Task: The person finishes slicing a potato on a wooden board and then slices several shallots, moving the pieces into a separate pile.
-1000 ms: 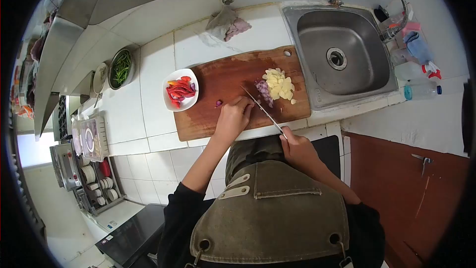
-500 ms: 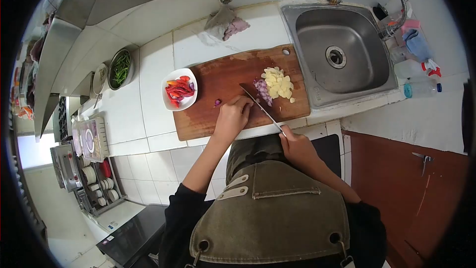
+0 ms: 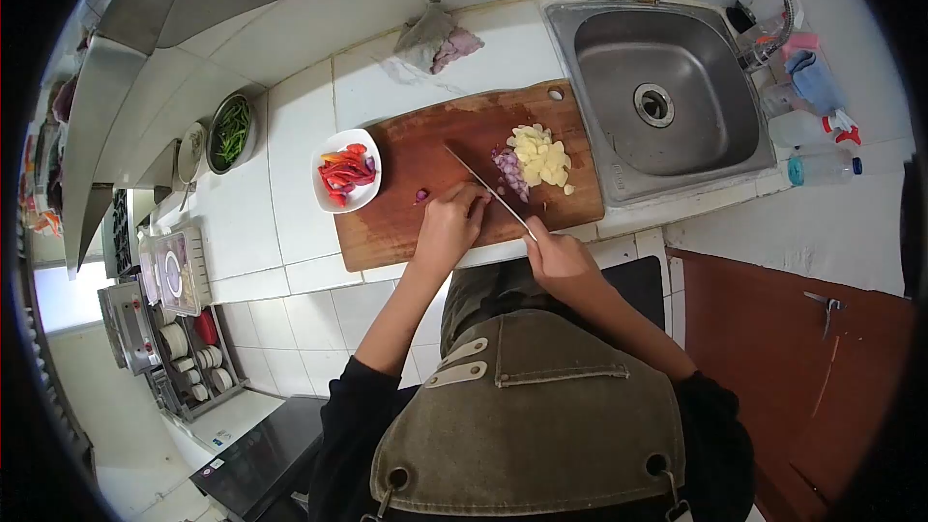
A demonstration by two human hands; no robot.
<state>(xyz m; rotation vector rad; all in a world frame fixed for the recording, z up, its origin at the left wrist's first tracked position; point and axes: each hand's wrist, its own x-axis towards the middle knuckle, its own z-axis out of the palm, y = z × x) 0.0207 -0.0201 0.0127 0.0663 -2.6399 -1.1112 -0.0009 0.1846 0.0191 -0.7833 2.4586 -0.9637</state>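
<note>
on the brown rectangular wooden board [image 3: 411, 150], the bent fingertips of the left hand [image 3: 450, 222] are just beside the long thin steel knife [image 3: 476, 172], so a slipping blade could, in my judgement, cut them. the left fingers are curled close together, but what they hold is hidden and i cannot tell it; the right hand [image 3: 561, 261], below the purple-white chopped shallots [image 3: 511, 175], is wrapped around the knife's handle.

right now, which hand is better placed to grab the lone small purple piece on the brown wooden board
Left hand, most likely: it is closer to the small purple piece, while the right hand holds the long silver-bladed knife.
</note>
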